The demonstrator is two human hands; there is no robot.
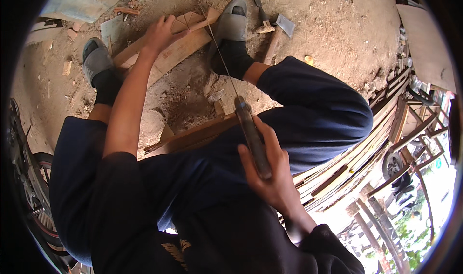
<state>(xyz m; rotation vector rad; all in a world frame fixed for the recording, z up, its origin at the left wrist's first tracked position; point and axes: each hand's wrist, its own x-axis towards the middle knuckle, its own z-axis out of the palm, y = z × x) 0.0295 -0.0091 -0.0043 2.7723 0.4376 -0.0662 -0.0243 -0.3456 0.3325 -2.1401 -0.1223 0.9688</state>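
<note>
Wooden board (192, 19): low between grey sandals (230, 27); probably best braced hard.
Handsaw (245, 117): crosses the board's right end; long, straight strokes should suit.
Left hand (161, 35): on the board, closure unclear; safest clear of the blade.
Right hand (272, 165): wrapped around the handle.

Brown dirt ground (333, 28) carries the things, uneven and strewn with small debris. A pale wooden board (184, 50) lies slantwise at far centre. To its right, a hatchet (277, 34) lies just beside a dark flat-bladed tool (261, 11). At far left lie reddish fragments (72, 34) and a small wood scrap (66, 68).
</note>
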